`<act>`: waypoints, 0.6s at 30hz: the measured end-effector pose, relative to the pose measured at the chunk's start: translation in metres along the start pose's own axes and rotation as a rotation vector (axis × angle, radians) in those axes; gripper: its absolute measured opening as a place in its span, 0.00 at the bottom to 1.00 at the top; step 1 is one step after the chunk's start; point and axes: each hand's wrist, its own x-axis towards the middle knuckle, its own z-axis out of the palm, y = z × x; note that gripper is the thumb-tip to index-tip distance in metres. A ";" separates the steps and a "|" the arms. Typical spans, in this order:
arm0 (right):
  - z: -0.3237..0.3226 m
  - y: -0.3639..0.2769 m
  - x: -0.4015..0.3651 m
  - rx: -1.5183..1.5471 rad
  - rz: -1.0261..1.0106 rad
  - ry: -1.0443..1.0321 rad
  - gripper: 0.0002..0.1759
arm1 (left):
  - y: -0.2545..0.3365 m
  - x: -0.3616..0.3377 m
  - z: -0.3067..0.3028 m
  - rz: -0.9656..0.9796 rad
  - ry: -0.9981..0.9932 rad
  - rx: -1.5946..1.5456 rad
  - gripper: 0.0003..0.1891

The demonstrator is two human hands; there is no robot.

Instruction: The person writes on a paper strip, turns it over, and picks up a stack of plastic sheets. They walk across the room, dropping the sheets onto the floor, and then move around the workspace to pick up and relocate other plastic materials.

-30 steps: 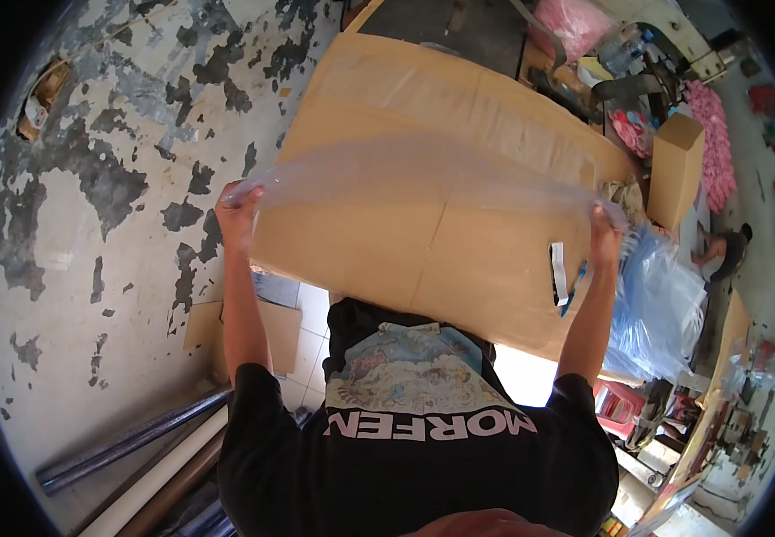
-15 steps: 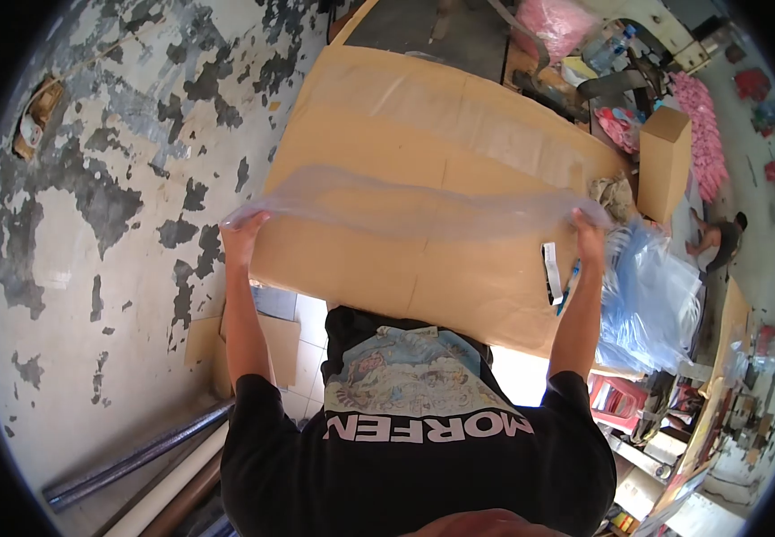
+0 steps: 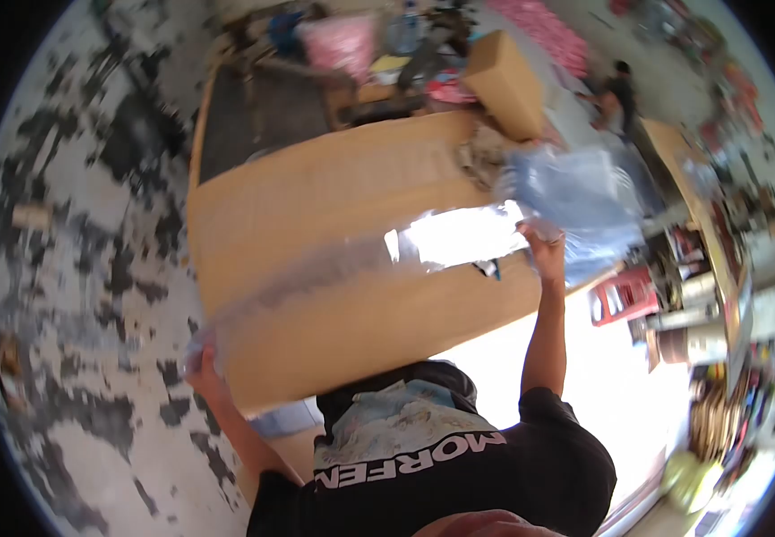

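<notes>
1. Film (image 3: 316,276), one clear strip, is stretched above one cardboard sheet (image 3: 369,331); glare whitens part of its right half.
2. Your left hand (image 3: 205,365), blurred, grasps one end of it.
3. Your right hand (image 3: 545,249) pinches the other end, just beside one pile of bluish plastic (image 3: 575,197).
4. Beyond the sheet you have one brown box (image 3: 505,85) and one pink-filled bag (image 3: 341,45).
</notes>
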 end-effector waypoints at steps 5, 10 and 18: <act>-0.069 -0.011 -0.098 -0.209 0.103 0.312 0.09 | 0.039 -0.002 0.044 0.092 -0.271 0.039 0.08; -0.118 0.037 -0.250 -0.035 0.333 0.785 0.15 | 0.058 -0.024 0.093 0.575 -0.689 0.105 0.03; -0.089 0.157 -0.556 0.300 0.663 1.570 0.10 | 0.093 -0.161 0.174 0.775 -1.294 -0.256 0.14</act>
